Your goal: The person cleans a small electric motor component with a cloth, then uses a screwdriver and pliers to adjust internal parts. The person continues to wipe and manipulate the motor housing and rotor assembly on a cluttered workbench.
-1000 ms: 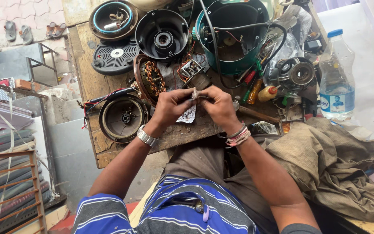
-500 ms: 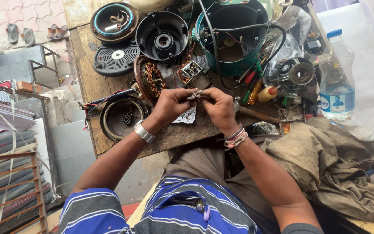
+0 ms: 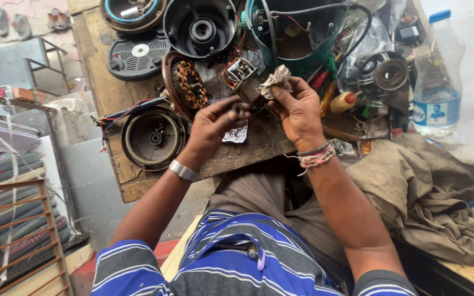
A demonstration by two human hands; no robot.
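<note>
Holding a small dark part (image 3: 239, 111) in the left hand (image 3: 212, 127) and a crumpled rag (image 3: 275, 81) in the right hand (image 3: 298, 112), near the crowded desk (image 3: 138, 183) edge

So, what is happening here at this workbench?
A person sits at a cluttered wooden bench. The left hand holds a small dark metal part, and the right hand pinches a crumpled rag just beside it. Around the hands lie a copper-wound motor stator, round black motor housings, a green casing and a plastic water bottle.
</note>
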